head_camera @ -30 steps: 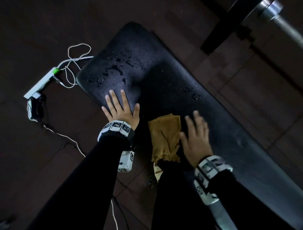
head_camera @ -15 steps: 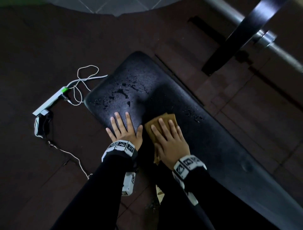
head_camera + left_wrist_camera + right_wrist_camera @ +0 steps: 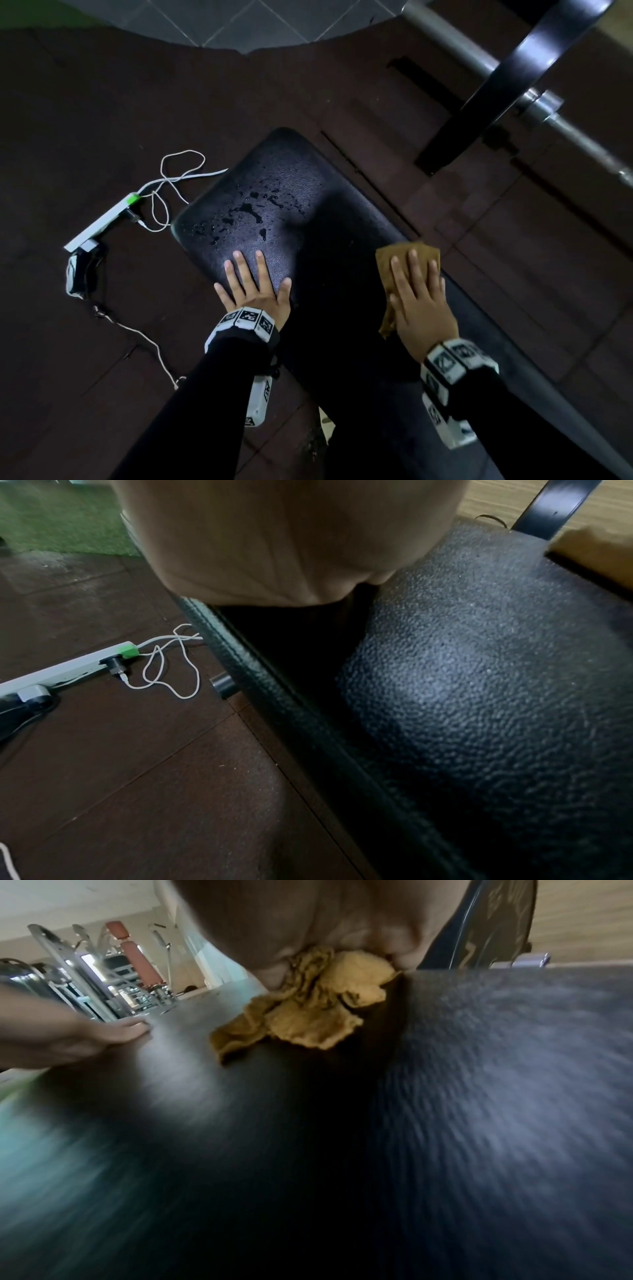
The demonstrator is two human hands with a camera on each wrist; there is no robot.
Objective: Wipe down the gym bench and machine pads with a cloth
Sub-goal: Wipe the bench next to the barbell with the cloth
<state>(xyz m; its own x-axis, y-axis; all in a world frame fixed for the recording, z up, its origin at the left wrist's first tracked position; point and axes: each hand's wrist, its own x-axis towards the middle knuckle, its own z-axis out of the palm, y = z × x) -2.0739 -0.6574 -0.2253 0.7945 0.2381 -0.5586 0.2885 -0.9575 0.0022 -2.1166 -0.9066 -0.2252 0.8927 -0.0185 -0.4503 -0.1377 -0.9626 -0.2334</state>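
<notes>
On the floor at far left: white power strip [image 3: 102,222] with a looped white cable [image 3: 171,185], near the bench's end. Black padded bench [image 3: 335,240], its end corner beaded with water drops [image 3: 246,212]. Left hand [image 3: 255,287], fingers spread, flat on the bench's left edge. Right hand [image 3: 419,301], fingers straight, pressing a brown cloth [image 3: 394,260] at the bench's right edge. Steel bar [image 3: 548,113], top right.

White power strip with green end [image 3: 102,224] lies on dark brown tiled floor [image 3: 102,102], left; thin white looped cable [image 3: 171,192] beside it. Steel barbell [image 3: 548,113] far right. Green turf patch [image 3: 58,518] far left.
</notes>
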